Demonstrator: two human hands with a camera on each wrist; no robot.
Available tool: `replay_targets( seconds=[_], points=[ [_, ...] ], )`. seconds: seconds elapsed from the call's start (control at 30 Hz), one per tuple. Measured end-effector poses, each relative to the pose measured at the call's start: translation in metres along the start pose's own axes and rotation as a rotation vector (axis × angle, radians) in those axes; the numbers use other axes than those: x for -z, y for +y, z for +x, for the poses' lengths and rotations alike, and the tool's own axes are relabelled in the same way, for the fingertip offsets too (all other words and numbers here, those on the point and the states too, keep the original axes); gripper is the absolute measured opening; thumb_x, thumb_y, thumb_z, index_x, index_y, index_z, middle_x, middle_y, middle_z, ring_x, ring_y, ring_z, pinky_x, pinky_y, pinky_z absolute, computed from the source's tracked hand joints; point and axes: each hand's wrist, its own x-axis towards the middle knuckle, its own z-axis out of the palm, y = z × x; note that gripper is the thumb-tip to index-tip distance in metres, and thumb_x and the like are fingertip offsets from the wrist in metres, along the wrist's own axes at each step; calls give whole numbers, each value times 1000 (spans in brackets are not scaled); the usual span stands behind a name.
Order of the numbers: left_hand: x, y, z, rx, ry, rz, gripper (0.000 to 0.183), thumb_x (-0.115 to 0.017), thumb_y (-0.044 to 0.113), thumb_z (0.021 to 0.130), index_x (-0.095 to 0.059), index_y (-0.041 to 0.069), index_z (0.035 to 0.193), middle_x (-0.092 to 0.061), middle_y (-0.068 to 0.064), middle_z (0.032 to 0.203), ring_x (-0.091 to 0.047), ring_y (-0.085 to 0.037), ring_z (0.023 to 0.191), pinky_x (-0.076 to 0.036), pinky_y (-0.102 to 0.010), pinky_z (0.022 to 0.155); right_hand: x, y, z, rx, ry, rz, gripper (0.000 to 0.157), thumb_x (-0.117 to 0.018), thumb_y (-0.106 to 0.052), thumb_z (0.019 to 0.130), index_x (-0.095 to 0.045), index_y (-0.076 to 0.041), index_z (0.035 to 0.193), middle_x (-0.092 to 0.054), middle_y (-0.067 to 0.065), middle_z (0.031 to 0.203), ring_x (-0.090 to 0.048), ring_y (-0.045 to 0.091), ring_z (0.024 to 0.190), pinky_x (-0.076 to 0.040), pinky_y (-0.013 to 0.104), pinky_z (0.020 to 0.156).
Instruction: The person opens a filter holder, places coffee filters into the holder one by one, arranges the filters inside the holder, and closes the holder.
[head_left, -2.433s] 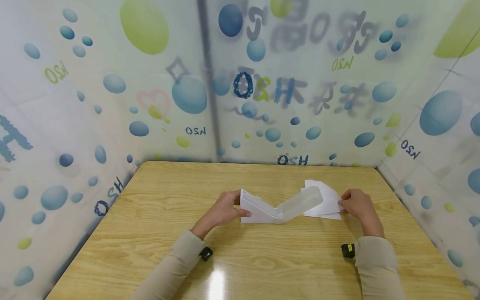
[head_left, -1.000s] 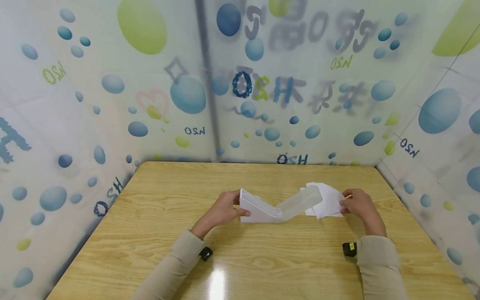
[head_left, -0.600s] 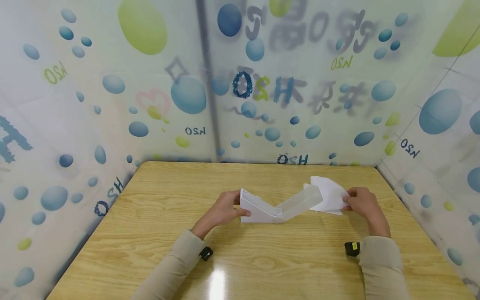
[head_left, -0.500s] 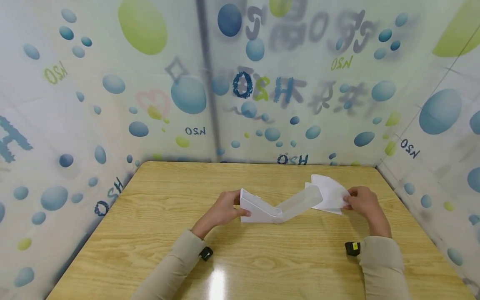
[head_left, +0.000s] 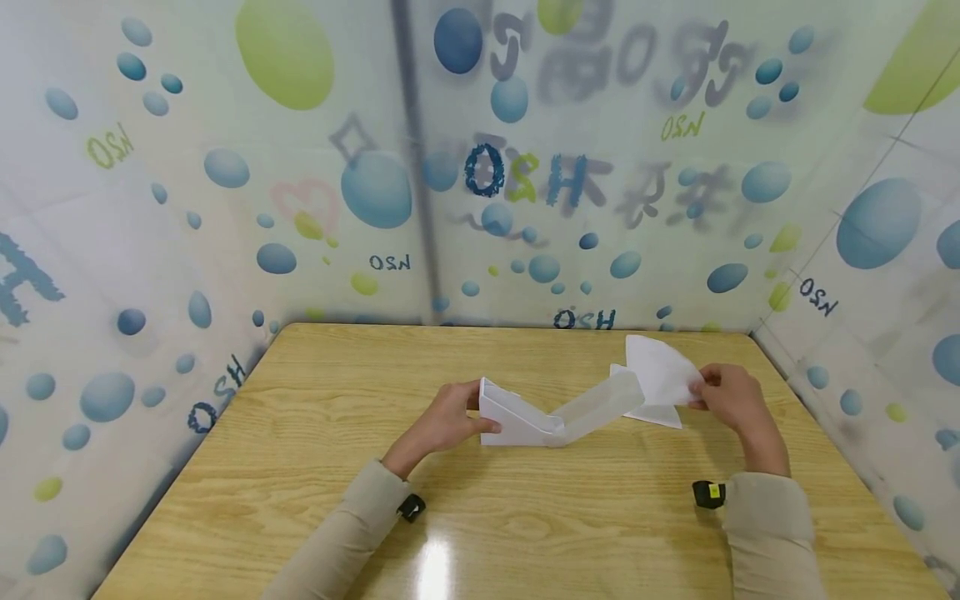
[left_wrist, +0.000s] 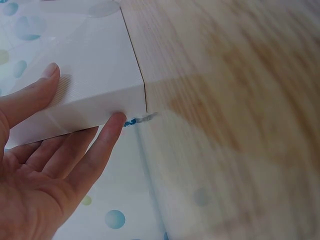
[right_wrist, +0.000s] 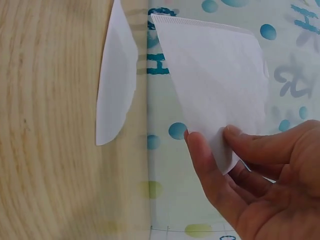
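Observation:
My left hand (head_left: 442, 417) holds the left end of a white box (head_left: 513, 423) that rests on the table. In the left wrist view the thumb (left_wrist: 47, 87) lies on one broad face and the other fingers are around the end. The box's translucent lid (head_left: 600, 406) is swung out to the right. Between thumb and fingers, my right hand (head_left: 735, 404) pinches a white cone-shaped paper coffee filter (head_left: 660, 371) by its narrow end; its crimped edge shows in the right wrist view. A second coffee filter (right_wrist: 117, 80) lies on the table below, partly hidden by the lid in the head view.
The wooden table (head_left: 360, 375) has its far edge against a printed curtain (head_left: 480, 275), with more curtain on both sides. A small black device (head_left: 708, 494) sits at the right cuff, and a similar one (head_left: 412, 507) at the left.
My right hand has raised one coffee filter up and to the right, away from the other, which stays on the table. The left hand and the box have not moved.

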Motion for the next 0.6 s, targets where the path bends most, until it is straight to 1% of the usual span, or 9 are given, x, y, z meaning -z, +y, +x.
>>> replay_targets(
  seconds=[0.13,0.33,0.43,0.6],
  points=[
    [0,-1,0,-4,-2,-5,38,-82,8,88,-68,7,124,-75,-10,120,-74,-28,109,-61,-41,93,3,-5,-3,19,39,-18,31,-56,-9,104,-59,18,120,-68,32,108,-73,16,77,-54,21,65],
    [0,-2,1,-2,-4,1,38,-82,7,88,-68,7,124,-75,-10,120,-74,-27,109,-61,-40,92,7,-18,-9,32,88,-13,30,-55,-8,105,-59,17,120,-66,34,110,-75,18,78,-56,20,65],
    [0,-2,1,0,-3,0,38,-82,7,88,-68,7,124,-75,-10,120,-74,-28,110,-61,-40,93,9,-24,-11,45,108,-5,30,-55,-8,104,-59,17,120,-66,34,109,-74,17,77,-57,19,64],
    [0,-2,1,0,1,4,38,-82,7,88,-68,7,123,-75,-10,119,-75,-28,109,-62,-39,92,12,-31,-16,66,132,-2,28,-56,-8,104,-60,16,119,-67,33,109,-74,15,76,-55,16,63]
  ],
)
